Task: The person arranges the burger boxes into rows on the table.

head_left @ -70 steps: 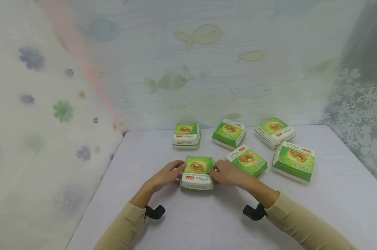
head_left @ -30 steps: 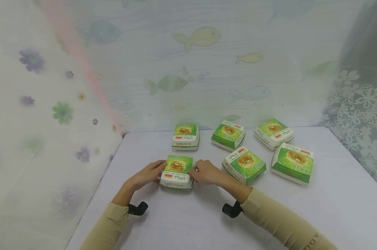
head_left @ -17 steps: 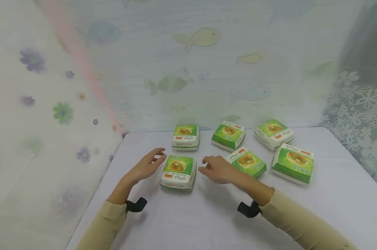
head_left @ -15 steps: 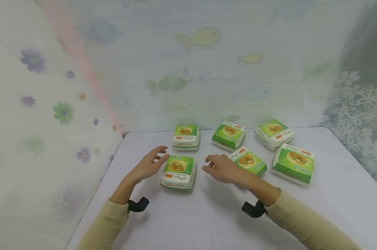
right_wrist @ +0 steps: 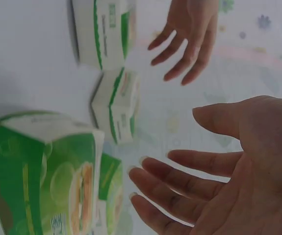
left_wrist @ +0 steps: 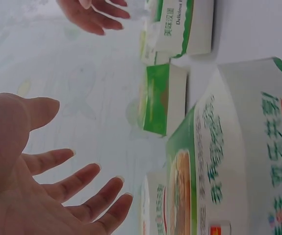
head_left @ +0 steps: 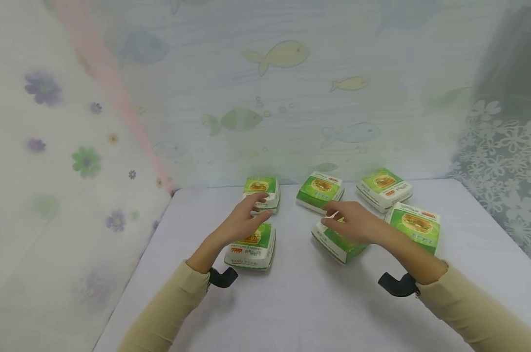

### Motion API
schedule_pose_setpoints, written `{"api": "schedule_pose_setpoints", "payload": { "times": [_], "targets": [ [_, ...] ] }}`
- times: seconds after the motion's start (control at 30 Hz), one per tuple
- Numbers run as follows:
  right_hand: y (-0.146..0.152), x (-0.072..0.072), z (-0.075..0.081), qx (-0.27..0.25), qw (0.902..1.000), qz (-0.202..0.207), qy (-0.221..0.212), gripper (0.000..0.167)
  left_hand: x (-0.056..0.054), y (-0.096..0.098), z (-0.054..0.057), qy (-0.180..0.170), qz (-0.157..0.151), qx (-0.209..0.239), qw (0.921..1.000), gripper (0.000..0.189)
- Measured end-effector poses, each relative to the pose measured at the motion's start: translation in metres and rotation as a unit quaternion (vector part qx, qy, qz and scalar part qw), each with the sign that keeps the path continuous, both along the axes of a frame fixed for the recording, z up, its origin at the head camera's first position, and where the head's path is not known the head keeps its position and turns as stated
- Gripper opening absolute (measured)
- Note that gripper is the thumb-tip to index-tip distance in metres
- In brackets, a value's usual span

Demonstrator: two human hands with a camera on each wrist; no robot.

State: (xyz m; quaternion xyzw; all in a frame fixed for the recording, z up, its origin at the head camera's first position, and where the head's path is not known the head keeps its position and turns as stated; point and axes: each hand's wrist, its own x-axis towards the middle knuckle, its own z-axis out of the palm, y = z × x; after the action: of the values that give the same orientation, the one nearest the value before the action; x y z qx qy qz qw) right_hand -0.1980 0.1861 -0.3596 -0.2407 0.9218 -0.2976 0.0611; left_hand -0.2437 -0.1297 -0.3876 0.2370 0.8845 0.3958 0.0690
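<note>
Head view: the left hand (head_left: pixel 241 222) and right hand (head_left: pixel 357 222), fingers apart and empty, have released the near left box (head_left: pixel 249 255), which seems placed.

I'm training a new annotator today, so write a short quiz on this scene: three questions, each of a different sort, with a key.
1. How many burger boxes sit on the table?
2. True or false: the right hand holds nothing.
3. In the head view, the left hand partly hides:
A) the two rightmost boxes
B) the two leftmost boxes
C) no box

Key:
1. Six.
2. True; its fingers are spread and hold no box, as the right wrist view shows.
3. B; it overlaps the near-left box and the far-left box.
</note>
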Motion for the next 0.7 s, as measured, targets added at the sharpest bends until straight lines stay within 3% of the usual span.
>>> {"api": "schedule_pose_setpoints", "payload": {
  "times": [0.37,0.57,0.7],
  "targets": [
    [0.043,-0.028,0.01,0.029,0.9983,-0.045,0.023,0.048,-0.015,0.04,0.0,-0.038,0.02,0.003,0.9991,0.059],
    [0.057,-0.053,0.014,0.031,0.9966,-0.076,0.0,0.05,-0.026,0.061,0.0,-0.077,0.032,0.021,0.9963,0.064],
    [0.06,-0.071,0.015,0.01,0.9962,-0.083,-0.024,0.051,-0.037,0.075,-0.006,-0.095,0.045,0.026,0.9942,0.07]
  ]
}}
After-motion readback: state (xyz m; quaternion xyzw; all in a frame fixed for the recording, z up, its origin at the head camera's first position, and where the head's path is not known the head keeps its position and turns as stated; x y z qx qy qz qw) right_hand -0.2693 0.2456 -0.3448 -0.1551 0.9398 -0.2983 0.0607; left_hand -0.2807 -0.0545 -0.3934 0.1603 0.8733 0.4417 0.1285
